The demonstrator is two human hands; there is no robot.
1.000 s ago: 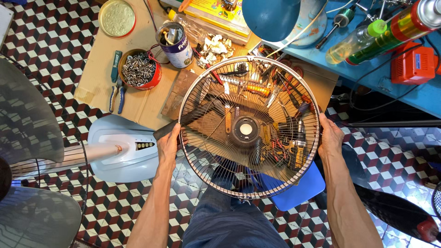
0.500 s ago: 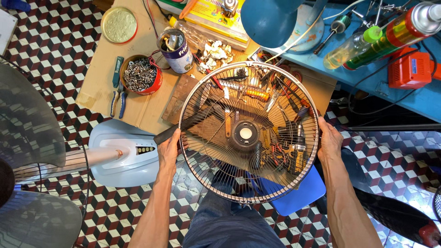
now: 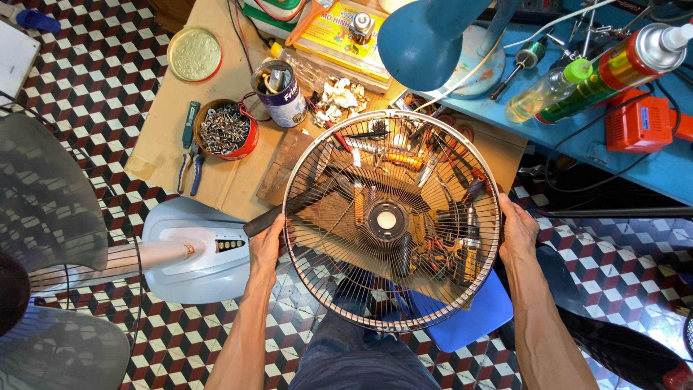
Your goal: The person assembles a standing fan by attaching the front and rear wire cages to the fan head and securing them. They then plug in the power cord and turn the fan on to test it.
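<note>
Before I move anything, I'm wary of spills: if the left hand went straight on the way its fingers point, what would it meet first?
The left hand, gripping the fan grille, points up-frame; likely the wooden block first, though depth is unclear.

Repair workshop: scattered tools (image 3: 426, 217), screw tin (image 3: 225, 130)

round wire fan guard (image 3: 392, 220), held level, both rims

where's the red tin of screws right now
In the head view, upper left: the round red tin of screws sits on the cardboard sheet, between blue-handled pliers and a blue can.
</note>
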